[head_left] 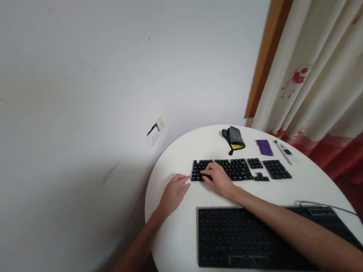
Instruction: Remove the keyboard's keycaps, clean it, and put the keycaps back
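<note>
Black keycaps (238,168) under the right grip (218,179), closure unclear, beside the parted left grip (173,193)

Loose black keys lie grouped on the white worktop (178,254), arranged like a keyboard. The long main block (238,169) sits in close rows with pale markings too small to read; part of its left half is hidden. Just right of it lie a small block of keys (255,163), the arrow keys (262,177) nearer the front edge, and the number pad (277,169) at the far right. Apart from them, nearer the viewer, a black keyboard (229,235) lies flat, its visible rows bare of keys, showing small pale-dotted posts. A thin dark cable (325,204) leaves its far edge and runs right.
</note>
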Demonstrator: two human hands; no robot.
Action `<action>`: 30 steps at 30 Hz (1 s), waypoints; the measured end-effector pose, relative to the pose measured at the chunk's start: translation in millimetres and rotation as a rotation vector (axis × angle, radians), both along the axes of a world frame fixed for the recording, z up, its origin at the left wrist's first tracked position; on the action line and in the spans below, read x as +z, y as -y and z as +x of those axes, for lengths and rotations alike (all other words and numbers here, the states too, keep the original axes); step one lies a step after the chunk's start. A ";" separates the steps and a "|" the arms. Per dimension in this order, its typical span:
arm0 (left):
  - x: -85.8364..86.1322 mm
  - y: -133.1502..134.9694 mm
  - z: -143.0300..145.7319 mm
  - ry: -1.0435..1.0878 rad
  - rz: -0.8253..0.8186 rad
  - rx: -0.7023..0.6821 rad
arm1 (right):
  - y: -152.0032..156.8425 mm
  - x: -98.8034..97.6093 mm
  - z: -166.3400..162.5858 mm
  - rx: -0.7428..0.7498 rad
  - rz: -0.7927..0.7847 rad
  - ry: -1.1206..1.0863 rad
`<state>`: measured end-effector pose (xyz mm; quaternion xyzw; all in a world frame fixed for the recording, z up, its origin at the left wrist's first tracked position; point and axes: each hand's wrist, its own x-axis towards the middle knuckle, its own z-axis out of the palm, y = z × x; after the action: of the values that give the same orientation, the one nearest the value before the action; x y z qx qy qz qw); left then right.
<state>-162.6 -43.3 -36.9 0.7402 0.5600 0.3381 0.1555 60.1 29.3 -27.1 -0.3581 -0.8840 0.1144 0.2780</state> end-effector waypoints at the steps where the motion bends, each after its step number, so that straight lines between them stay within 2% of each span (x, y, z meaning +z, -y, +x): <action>1: -3.9 -9.9 1.0 -0.040 0.046 0.014 | 4.1 -1.5 -4.4 0.000 0.001 0.027; 4: -14.0 -22.4 4.1 -0.162 0.114 0.034 | 8.2 -2.6 -12.3 -0.005 0.033 0.114; 10: -16.0 -15.1 6.4 -0.265 0.195 0.016 | 10.4 -3.2 -19.0 -0.020 0.097 0.252; 21: -23.9 -15.2 2.3 -0.211 0.274 -0.033 | 26.8 1.1 -20.2 0.043 0.041 0.238; 26: -19.5 -18.9 6.5 -0.159 0.261 -0.045 | 33.4 2.7 -20.3 0.064 -0.031 0.245; 30: -7.7 8.0 16.2 0.030 0.252 0.053 | 52.6 8.4 0.0 0.013 -0.109 0.028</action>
<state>-146.4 -51.3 -44.6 0.7336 0.5300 0.4211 0.0606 60.1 -23.2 -18.7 -0.3687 -0.8825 0.1591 0.2447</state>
